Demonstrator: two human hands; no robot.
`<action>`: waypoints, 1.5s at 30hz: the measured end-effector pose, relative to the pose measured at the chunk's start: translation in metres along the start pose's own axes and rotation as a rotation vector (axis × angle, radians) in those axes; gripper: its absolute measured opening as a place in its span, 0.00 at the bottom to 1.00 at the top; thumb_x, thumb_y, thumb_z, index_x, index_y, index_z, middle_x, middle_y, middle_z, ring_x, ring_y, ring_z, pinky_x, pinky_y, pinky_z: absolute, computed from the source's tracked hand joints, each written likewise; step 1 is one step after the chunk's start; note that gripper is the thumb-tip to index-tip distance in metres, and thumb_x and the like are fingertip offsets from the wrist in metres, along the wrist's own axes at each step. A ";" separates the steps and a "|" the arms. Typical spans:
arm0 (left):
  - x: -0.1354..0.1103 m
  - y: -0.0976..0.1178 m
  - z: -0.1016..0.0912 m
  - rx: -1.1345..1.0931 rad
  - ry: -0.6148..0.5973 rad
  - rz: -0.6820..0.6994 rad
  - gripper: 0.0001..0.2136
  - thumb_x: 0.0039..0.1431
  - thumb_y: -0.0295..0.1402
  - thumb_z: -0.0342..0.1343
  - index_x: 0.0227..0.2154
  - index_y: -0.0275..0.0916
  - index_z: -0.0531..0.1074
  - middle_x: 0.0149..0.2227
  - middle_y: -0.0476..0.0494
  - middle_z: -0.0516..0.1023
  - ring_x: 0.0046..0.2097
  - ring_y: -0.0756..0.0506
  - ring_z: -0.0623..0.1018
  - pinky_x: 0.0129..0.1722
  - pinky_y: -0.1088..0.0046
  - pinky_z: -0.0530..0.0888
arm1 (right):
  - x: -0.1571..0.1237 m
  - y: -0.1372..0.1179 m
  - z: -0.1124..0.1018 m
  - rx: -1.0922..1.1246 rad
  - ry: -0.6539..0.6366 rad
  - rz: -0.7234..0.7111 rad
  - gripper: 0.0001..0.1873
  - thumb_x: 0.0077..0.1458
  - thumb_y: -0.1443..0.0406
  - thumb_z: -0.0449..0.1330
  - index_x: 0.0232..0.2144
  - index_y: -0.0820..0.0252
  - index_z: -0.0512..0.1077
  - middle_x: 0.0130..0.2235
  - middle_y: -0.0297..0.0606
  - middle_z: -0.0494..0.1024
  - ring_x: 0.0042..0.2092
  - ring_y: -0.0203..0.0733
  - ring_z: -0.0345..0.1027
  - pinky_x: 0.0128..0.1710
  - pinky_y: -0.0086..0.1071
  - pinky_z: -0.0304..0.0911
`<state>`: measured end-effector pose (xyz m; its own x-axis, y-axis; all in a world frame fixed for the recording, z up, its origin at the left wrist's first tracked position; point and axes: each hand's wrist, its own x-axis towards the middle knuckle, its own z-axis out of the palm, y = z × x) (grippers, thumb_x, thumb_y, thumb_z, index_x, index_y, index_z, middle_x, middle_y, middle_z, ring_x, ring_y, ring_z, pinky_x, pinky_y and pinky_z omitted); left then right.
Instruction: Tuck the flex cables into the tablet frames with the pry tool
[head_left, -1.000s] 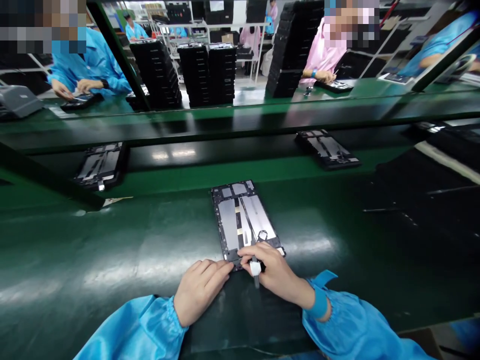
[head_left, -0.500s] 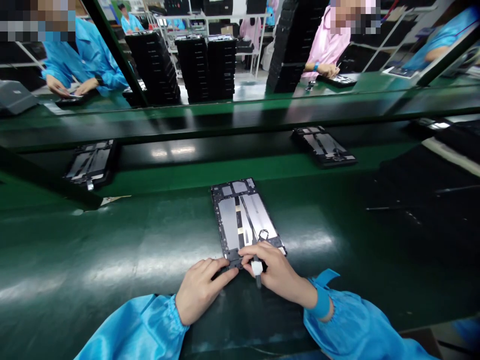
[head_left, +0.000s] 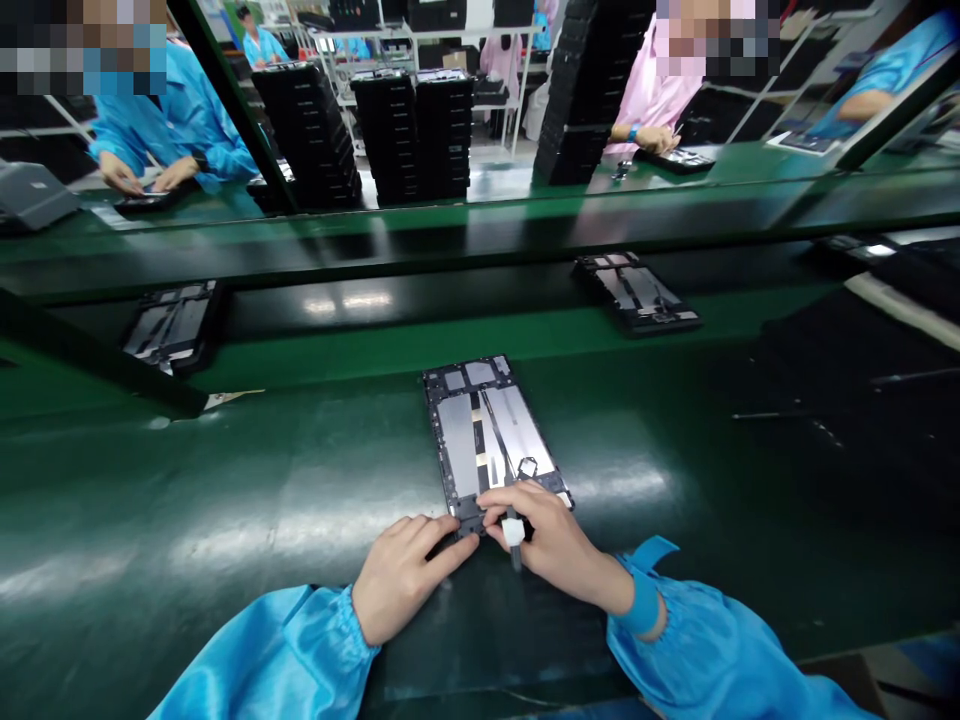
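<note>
An opened tablet frame point(head_left: 486, 430) with grey metal plates and a flat cable lies on the dark green bench in front of me. My left hand point(head_left: 405, 575) rests at its near left corner, fingers curled, fingertips pressing on the edge. My right hand point(head_left: 551, 540) is closed around a small white-tipped tool point(head_left: 513, 536) held at the frame's near edge, thumb and forefinger pinching down on the board. Both arms wear blue sleeves, and a blue strap circles my right wrist.
Two more opened tablet frames ride the conveyor belt beyond, one at left point(head_left: 174, 325) and one at right point(head_left: 636, 290). Stacks of black trays point(head_left: 412, 135) stand behind. Other workers in blue point(head_left: 169, 125) and pink point(head_left: 652, 100) work at the far bench.
The two frames on the conveyor have drifted left. My hands have stayed at the near edge of the tablet frame with only small finger shifts.
</note>
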<state>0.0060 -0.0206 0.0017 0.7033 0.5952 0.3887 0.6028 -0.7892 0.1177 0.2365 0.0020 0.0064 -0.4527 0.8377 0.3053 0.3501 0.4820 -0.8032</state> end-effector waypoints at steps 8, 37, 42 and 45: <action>0.005 0.004 -0.002 0.097 -0.041 0.033 0.17 0.70 0.25 0.38 0.54 0.39 0.67 0.44 0.40 0.74 0.35 0.47 0.72 0.32 0.69 0.69 | -0.002 -0.005 -0.007 0.033 0.028 0.027 0.10 0.62 0.68 0.56 0.45 0.55 0.72 0.33 0.36 0.80 0.36 0.44 0.73 0.38 0.37 0.66; 0.001 0.014 0.005 0.046 -0.043 -0.090 0.15 0.69 0.26 0.41 0.54 0.39 0.67 0.45 0.39 0.72 0.39 0.45 0.74 0.35 0.68 0.72 | -0.017 -0.009 -0.010 0.106 0.063 0.191 0.04 0.58 0.67 0.59 0.33 0.58 0.74 0.32 0.36 0.80 0.30 0.40 0.75 0.32 0.31 0.69; 0.000 0.013 0.006 0.060 -0.057 -0.082 0.16 0.69 0.26 0.41 0.54 0.40 0.67 0.45 0.39 0.72 0.39 0.45 0.74 0.36 0.68 0.72 | -0.015 -0.011 -0.020 0.063 0.105 0.198 0.06 0.59 0.65 0.58 0.30 0.58 0.74 0.26 0.34 0.79 0.26 0.40 0.73 0.26 0.30 0.67; 0.001 0.013 0.007 0.065 -0.035 -0.082 0.16 0.69 0.26 0.40 0.53 0.40 0.67 0.45 0.39 0.72 0.39 0.45 0.73 0.36 0.68 0.72 | -0.017 -0.008 -0.023 0.054 0.134 0.222 0.07 0.59 0.64 0.58 0.29 0.58 0.74 0.25 0.34 0.78 0.24 0.39 0.72 0.24 0.29 0.66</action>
<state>0.0170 -0.0297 -0.0026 0.6629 0.6630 0.3478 0.6810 -0.7270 0.0879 0.2606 -0.0102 0.0196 -0.2560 0.9497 0.1802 0.3829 0.2708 -0.8832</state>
